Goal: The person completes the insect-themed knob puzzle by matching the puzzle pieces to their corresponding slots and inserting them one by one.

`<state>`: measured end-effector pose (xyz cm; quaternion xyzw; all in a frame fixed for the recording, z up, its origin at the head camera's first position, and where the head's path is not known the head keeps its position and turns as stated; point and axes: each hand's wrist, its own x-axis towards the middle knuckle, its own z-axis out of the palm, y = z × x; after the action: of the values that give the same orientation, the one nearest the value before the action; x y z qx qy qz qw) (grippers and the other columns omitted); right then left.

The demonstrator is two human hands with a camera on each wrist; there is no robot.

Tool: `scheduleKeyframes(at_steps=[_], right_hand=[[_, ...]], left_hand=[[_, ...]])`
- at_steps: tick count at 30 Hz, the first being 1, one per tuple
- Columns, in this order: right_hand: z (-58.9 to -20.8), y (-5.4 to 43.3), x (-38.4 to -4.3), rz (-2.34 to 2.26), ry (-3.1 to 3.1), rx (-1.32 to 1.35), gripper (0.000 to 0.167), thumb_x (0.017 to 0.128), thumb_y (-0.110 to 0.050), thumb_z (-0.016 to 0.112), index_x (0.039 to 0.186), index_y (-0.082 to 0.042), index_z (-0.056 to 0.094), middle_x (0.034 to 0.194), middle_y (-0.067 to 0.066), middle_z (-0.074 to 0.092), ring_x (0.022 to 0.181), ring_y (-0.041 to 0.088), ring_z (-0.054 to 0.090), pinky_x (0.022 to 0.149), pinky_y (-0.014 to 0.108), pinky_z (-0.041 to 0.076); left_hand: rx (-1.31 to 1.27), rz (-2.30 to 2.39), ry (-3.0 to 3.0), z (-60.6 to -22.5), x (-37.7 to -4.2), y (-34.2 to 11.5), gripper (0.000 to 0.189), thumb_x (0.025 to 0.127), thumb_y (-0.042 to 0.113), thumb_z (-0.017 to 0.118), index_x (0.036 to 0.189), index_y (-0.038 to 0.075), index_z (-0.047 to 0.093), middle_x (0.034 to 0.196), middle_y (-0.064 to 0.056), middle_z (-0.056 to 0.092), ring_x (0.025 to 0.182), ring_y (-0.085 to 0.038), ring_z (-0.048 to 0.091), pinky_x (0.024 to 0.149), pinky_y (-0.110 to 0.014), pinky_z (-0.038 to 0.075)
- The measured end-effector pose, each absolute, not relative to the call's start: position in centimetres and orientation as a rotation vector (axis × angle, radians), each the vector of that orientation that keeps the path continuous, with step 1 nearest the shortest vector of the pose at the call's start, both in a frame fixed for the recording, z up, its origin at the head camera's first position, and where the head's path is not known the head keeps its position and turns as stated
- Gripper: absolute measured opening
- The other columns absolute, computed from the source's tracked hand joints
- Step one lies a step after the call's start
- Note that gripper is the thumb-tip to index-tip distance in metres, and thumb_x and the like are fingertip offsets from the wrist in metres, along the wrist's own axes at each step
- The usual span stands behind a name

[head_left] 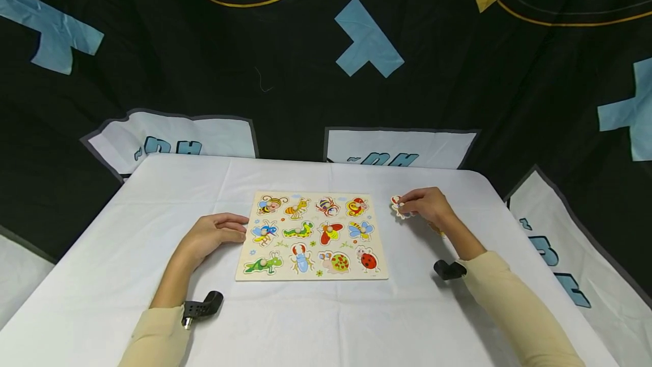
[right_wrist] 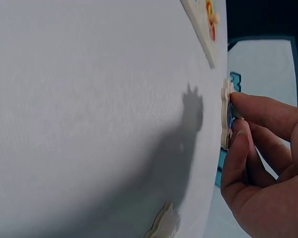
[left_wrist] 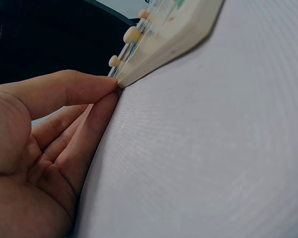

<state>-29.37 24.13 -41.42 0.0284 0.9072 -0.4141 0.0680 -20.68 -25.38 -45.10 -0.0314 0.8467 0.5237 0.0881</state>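
Observation:
A wooden insect puzzle board [head_left: 311,239] lies flat on the table, bearing several colourful insect pictures. Straight fingers of my left hand [head_left: 211,237] touch the board's left edge; in the left wrist view the fingertips meet the edge [left_wrist: 164,64] near the tabletop. To the right of the board, my right hand [head_left: 430,205] pinches a small wooden puzzle piece [head_left: 394,203] with thumb and fingers. Red shows on the piece, and a little blue in the right wrist view [right_wrist: 225,119]; the fingers hide most of its picture. The piece is above the tabletop, apart from the board.
Another puzzle piece [right_wrist: 164,223] lies on the white tablecloth [head_left: 316,321] beneath my right wrist, mostly hidden in the head view. Wooden knobs [left_wrist: 132,34] stick up from the board. A black curtain [head_left: 285,72] hangs behind the table.

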Motion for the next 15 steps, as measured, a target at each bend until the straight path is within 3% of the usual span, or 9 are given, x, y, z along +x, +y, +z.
scheduleKeyframes(at_steps=[5,15], right_hand=[[-41.4,22.8,-29.1,-1.275,2.705,0.052,0.025,0.083,-0.016,0.081,0.105,-0.004,0.077,0.107,0.012,0.073,0.087,0.023,0.06,0.079,0.038,0.051],[-41.2,20.5,-28.3,-1.285,2.675,-0.058,0.021,0.079,-0.013,0.083,0.097,-0.003,0.077,0.085,0.004,0.073,0.075,0.019,0.059,0.07,0.036,0.05]], left_hand=[[-0.095,1.569,2.514,-45.0,-20.6,-25.4,0.053,0.083,0.02,0.082,0.132,0.007,0.066,0.11,-0.006,0.077,0.098,-0.006,0.068,0.092,-0.025,0.044],[-0.106,1.559,2.524,-45.1,-20.6,-25.3,0.053,0.083,0.02,0.082,0.133,0.008,0.066,0.11,-0.006,0.077,0.097,-0.006,0.067,0.095,-0.03,0.042]])
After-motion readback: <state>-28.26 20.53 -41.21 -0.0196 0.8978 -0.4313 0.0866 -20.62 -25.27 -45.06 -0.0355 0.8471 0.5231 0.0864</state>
